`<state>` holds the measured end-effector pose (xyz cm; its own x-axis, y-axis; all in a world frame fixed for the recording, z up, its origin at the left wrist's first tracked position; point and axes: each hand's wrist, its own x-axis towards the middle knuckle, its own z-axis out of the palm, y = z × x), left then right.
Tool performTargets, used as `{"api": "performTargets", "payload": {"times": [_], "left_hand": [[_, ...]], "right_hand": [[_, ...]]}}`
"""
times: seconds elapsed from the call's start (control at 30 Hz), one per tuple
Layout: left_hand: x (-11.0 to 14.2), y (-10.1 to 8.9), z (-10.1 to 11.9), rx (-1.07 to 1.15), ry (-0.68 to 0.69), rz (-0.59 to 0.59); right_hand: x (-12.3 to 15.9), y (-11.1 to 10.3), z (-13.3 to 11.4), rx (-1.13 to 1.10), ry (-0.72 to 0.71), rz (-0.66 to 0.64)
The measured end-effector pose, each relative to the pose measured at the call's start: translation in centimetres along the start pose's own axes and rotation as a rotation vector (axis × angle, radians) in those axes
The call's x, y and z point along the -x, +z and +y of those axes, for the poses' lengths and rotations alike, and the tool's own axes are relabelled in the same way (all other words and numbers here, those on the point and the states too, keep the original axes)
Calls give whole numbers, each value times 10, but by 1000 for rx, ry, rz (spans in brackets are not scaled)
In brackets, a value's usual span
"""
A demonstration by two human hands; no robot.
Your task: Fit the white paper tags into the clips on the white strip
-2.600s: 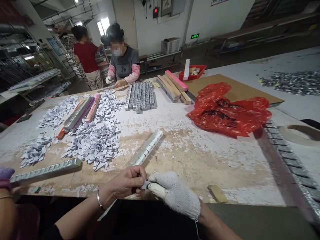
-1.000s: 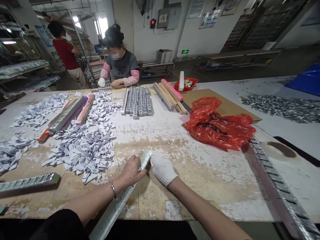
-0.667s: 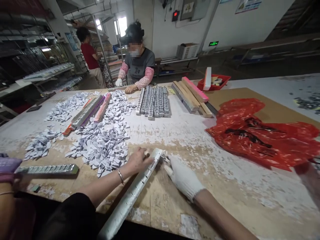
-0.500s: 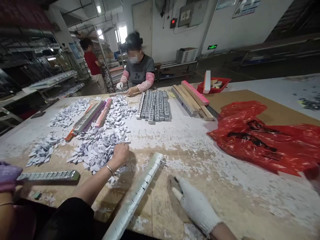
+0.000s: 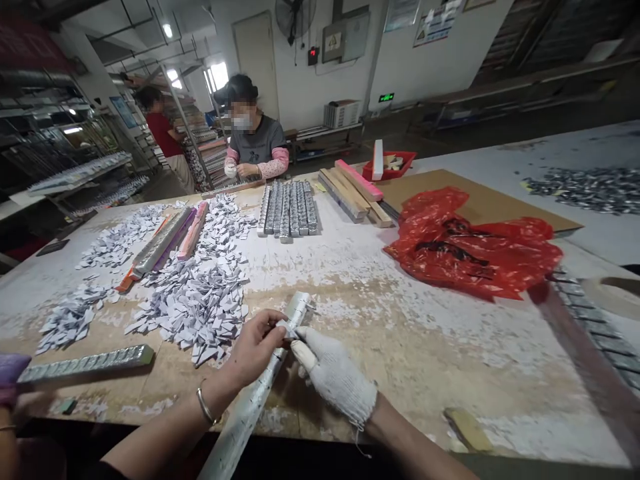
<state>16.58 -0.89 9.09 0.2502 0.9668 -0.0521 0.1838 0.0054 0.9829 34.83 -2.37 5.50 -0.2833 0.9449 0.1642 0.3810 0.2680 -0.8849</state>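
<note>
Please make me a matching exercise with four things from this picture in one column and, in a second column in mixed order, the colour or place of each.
1. right hand
2. plastic bag
3. paper scraps
4. long metal strip

a. red, crumpled on the table
b. piled left of the left hand
c. in a white knitted glove
d. under both hands, running over the table's near edge

Pairs: 1-c, 2-a, 3-b, 4-d

Worn table [image 5: 400,333]: paper scraps [image 5: 195,300], metal strips [image 5: 289,208], red bag [image 5: 470,243].

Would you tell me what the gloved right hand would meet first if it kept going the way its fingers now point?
The right hand points up-left, at the left hand and the small tab pinched between them over the long strip. It would probably meet those at once.
</note>
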Motion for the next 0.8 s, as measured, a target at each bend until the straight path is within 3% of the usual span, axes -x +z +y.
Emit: {"api": "performTargets", "payload": {"times": [0.07, 0.17, 0.27, 0.33, 0.43, 0.5, 0.57, 0.63, 0.7, 0.8], "left_hand": [[13, 7, 4, -138, 24, -3], [23, 6, 9, -424, 106, -25], [26, 4, 12, -481, 143, -126], [26, 5, 11, -338, 76, -221], [26, 11, 2, 105, -118, -436], [26, 18, -6, 306, -190, -491], [26, 27, -13, 230, -136, -369], [26, 35, -19, -72, 23, -149], [23, 41, -24, -381, 175, -15], [10, 41, -29, -546, 175, -59]], "right_hand": [[4, 1, -8, 21, 7, -76], [13, -6, -3, 224, -28, -146], [24, -17, 4, 463, -63, -210], [29, -24, 5, 505, -93, -240], [35, -32, 1, 399, -159, -298], [37, -34, 0, 322, -185, -299], [37, -32, 3, 299, -163, -244], [35, -28, 8, 338, -98, -180], [31, -24, 13, 394, -33, -175], [18, -22, 20, 403, 34, -244]]}}
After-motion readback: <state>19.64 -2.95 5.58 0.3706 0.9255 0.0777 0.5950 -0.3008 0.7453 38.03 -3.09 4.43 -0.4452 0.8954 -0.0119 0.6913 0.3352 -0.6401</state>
